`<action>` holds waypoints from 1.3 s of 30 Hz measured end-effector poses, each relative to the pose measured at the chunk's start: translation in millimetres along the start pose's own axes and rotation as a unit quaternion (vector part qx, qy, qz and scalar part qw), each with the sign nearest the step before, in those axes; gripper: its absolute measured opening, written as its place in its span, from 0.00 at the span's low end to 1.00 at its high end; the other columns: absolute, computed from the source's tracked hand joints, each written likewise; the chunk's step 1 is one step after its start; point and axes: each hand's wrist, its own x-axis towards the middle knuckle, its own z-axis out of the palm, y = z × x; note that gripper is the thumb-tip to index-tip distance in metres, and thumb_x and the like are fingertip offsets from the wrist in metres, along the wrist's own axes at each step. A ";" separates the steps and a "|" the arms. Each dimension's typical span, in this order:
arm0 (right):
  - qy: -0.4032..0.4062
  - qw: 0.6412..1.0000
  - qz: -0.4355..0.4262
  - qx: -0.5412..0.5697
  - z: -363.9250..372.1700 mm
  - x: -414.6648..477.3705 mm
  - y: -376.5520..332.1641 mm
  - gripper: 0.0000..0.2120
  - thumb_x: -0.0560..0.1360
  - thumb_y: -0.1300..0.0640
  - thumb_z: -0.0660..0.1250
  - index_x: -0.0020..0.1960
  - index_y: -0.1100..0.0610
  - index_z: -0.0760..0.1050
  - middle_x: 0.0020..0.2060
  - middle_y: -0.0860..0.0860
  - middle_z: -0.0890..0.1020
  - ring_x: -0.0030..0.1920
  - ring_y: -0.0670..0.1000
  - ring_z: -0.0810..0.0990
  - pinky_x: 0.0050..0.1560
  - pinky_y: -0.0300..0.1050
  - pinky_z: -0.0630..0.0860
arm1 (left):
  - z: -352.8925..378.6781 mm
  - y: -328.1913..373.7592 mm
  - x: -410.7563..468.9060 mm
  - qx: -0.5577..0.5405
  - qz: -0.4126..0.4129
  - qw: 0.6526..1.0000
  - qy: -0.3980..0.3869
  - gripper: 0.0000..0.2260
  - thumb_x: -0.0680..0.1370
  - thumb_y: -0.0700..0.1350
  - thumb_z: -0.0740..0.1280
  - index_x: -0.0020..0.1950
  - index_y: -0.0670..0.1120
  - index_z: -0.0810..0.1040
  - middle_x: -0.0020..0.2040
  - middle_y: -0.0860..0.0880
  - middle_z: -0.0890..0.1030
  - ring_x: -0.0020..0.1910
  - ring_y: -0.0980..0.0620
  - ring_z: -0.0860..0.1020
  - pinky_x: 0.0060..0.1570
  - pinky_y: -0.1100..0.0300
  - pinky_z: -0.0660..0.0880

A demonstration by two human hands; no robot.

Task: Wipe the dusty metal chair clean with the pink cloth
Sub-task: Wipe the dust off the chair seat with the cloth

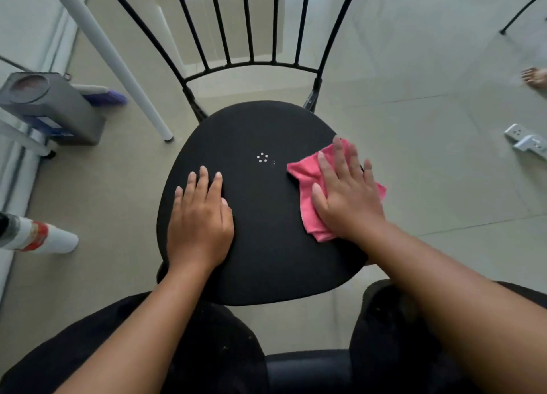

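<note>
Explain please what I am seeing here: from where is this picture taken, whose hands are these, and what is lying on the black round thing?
There is no machine. A person wears a camera on the head, looking down at their own hands. The black round thing is the seat of a metal chair; its thin back bars rise at the top. The left hand rests flat and bare on the seat. The right hand lies flat on a pink cloth, pressing it against the seat's right side. Nothing is gripped. A few small pale dots mark the seat's middle.

My right hand (344, 195) is hiding most of the pink cloth (306, 183); the frame's top edge is cutting off the chair (266, 222) back.
</note>
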 end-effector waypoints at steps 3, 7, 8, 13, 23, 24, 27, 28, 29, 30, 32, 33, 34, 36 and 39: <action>0.018 0.997 0.042 0.060 1.0 42.3 -55.7 0.32 0.79 0.47 0.46 0.80 0.52 0.42 0.80 0.52 0.40 0.78 0.55 0.34 0.77 0.57 0.36 | -1.4 -1.6 -0.2 -0.015 -0.002 1.000 0.007 0.22 0.82 0.46 0.55 0.76 0.46 0.63 0.78 0.44 0.59 0.78 0.46 0.55 0.76 0.48 0.50; -0.001 0.986 -0.163 0.044 13.7 -40.4 -68.4 0.27 0.80 0.45 0.48 0.79 0.39 0.48 0.80 0.48 0.50 0.79 0.54 0.40 0.77 0.57 0.39 | -3.7 -0.3 -0.3 -0.018 0.001 1.000 0.005 0.23 0.80 0.47 0.51 0.76 0.45 0.64 0.78 0.43 0.60 0.77 0.45 0.56 0.76 0.47 0.51; -0.001 0.981 -0.189 0.036 16.4 -65.2 -49.9 0.27 0.80 0.44 0.49 0.79 0.39 0.50 0.79 0.47 0.51 0.79 0.54 0.42 0.77 0.57 0.42 | -3.5 0.2 -0.5 -0.016 0.000 1.000 0.004 0.23 0.81 0.47 0.51 0.76 0.45 0.64 0.78 0.43 0.60 0.77 0.45 0.56 0.76 0.47 0.51; 0.027 0.999 -0.030 0.017 8.8 -42.0 24.0 0.29 0.78 0.45 0.48 0.78 0.45 0.55 0.79 0.51 0.55 0.79 0.58 0.48 0.76 0.61 0.51 | 0.0 0.7 -0.7 -0.004 0.000 1.000 0.002 0.23 0.82 0.48 0.54 0.77 0.45 0.61 0.78 0.43 0.58 0.78 0.45 0.54 0.76 0.47 0.49; -0.005 0.988 -0.150 0.045 16.1 -16.6 -95.7 0.27 0.80 0.39 0.45 0.78 0.39 0.50 0.80 0.48 0.48 0.79 0.54 0.39 0.77 0.57 0.39 | -4.5 -0.7 -0.1 -0.002 0.003 1.000 -0.009 0.25 0.80 0.49 0.49 0.77 0.45 0.62 0.78 0.43 0.59 0.78 0.46 0.54 0.76 0.46 0.50; -0.005 0.986 -0.166 0.030 16.6 -40.2 -73.1 0.26 0.80 0.38 0.46 0.78 0.38 0.51 0.80 0.47 0.49 0.79 0.54 0.41 0.77 0.57 0.41 | -4.2 -0.2 -0.3 -0.002 0.000 1.000 -0.007 0.25 0.80 0.50 0.49 0.77 0.45 0.61 0.78 0.43 0.58 0.78 0.45 0.54 0.76 0.46 0.50; -0.001 0.992 -0.124 -0.012 6.2 -56.0 -2.3 0.28 0.78 0.38 0.47 0.78 0.38 0.53 0.79 0.47 0.52 0.79 0.53 0.45 0.77 0.55 0.43 | -0.9 1.3 -1.4 0.005 -0.001 1.000 -0.006 0.25 0.81 0.51 0.49 0.77 0.45 0.60 0.78 0.43 0.58 0.78 0.45 0.53 0.76 0.47 0.49; -0.001 0.996 -0.092 -0.015 2.5 -37.2 8.3 0.28 0.78 0.38 0.46 0.78 0.38 0.52 0.80 0.48 0.51 0.79 0.53 0.45 0.77 0.54 0.42 | -0.2 1.1 -1.0 0.006 -0.001 1.000 -0.003 0.25 0.81 0.51 0.50 0.77 0.45 0.60 0.78 0.43 0.58 0.78 0.45 0.53 0.76 0.47 0.49; -0.003 0.998 -0.056 -0.009 -0.9 -12.6 9.7 0.29 0.78 0.38 0.46 0.78 0.38 0.50 0.80 0.48 0.50 0.79 0.54 0.43 0.77 0.54 0.41 | 1.0 1.1 -0.6 0.005 0.000 1.000 -0.003 0.25 0.81 0.50 0.50 0.77 0.45 0.60 0.79 0.43 0.57 0.78 0.45 0.53 0.76 0.47 0.49; 0.000 1.000 -0.020 0.004 -4.3 15.4 3.9 0.29 0.78 0.39 0.46 0.78 0.39 0.49 0.80 0.49 0.48 0.79 0.54 0.42 0.77 0.55 0.40 | 1.7 1.1 -1.0 0.006 0.002 1.000 -0.004 0.25 0.81 0.50 0.50 0.77 0.45 0.60 0.79 0.43 0.57 0.78 0.45 0.53 0.76 0.47 0.49; 0.020 0.999 0.030 0.034 -9.2 72.4 -20.0 0.28 0.80 0.40 0.46 0.79 0.41 0.47 0.80 0.52 0.47 0.79 0.56 0.40 0.77 0.56 0.39 | 1.7 0.0 -2.2 0.011 0.000 1.000 0.000 0.25 0.81 0.50 0.50 0.77 0.45 0.61 0.78 0.43 0.58 0.78 0.45 0.54 0.76 0.48 0.50; 0.027 0.998 0.034 0.041 -9.6 97.3 -34.7 0.29 0.80 0.40 0.45 0.79 0.42 0.47 0.80 0.53 0.47 0.79 0.57 0.39 0.77 0.56 0.38 | 1.6 -0.3 -1.4 0.012 -0.001 1.000 0.003 0.25 0.81 0.50 0.50 0.77 0.45 0.61 0.78 0.43 0.58 0.78 0.46 0.54 0.76 0.48 0.50; 0.032 0.998 0.029 0.040 -8.4 114.9 -49.9 0.29 0.80 0.40 0.45 0.79 0.43 0.47 0.80 0.53 0.46 0.79 0.57 0.39 0.77 0.57 0.38 | 2.0 -0.2 -0.3 0.010 -0.003 1.000 0.005 0.25 0.80 0.50 0.50 0.77 0.45 0.62 0.78 0.43 0.59 0.78 0.46 0.54 0.76 0.48 0.50; 0.031 0.999 -0.009 0.026 -6.0 128.0 -81.1 0.29 0.79 0.40 0.43 0.80 0.44 0.47 0.80 0.53 0.46 0.78 0.57 0.38 0.77 0.58 0.37 | 3.2 -0.5 -0.1 0.008 -0.005 1.000 0.005 0.25 0.80 0.49 0.51 0.77 0.45 0.63 0.78 0.44 0.60 0.78 0.46 0.55 0.76 0.48 0.50; 0.020 0.994 -0.102 0.018 -1.2 114.7 -105.9 0.29 0.79 0.39 0.43 0.79 0.42 0.46 0.80 0.51 0.45 0.79 0.56 0.38 0.77 0.58 0.37 | 2.0 -0.8 -0.5 0.004 -0.008 1.000 0.010 0.24 0.80 0.48 0.52 0.76 0.45 0.64 0.78 0.44 0.61 0.78 0.46 0.55 0.76 0.48 0.51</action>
